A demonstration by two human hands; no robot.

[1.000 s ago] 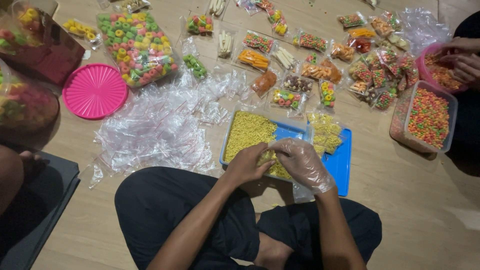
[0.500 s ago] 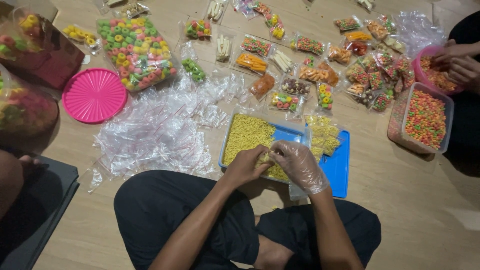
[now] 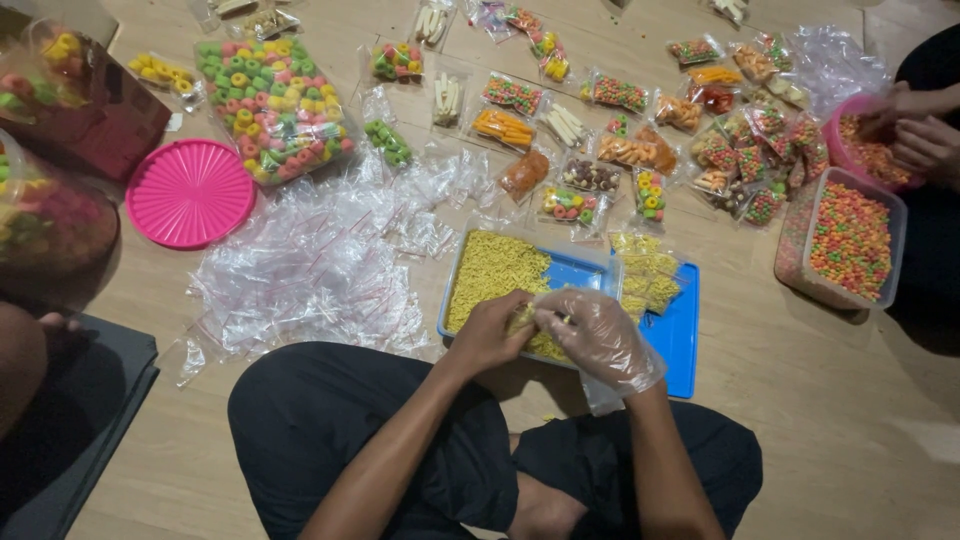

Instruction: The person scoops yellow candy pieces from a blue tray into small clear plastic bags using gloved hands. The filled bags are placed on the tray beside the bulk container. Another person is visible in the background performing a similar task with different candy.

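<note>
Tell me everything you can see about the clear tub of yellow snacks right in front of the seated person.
The clear tub is a shallow, rectangular container of see-through plastic that lies flat on the wooden floor. A heap of small yellow snack pieces fills its left part; blue shows through its bare right part. The bare left hand and the plastic-gloved right hand meet over its near edge, hiding it. Small filled bags lie on the blue lid beside it.
</note>
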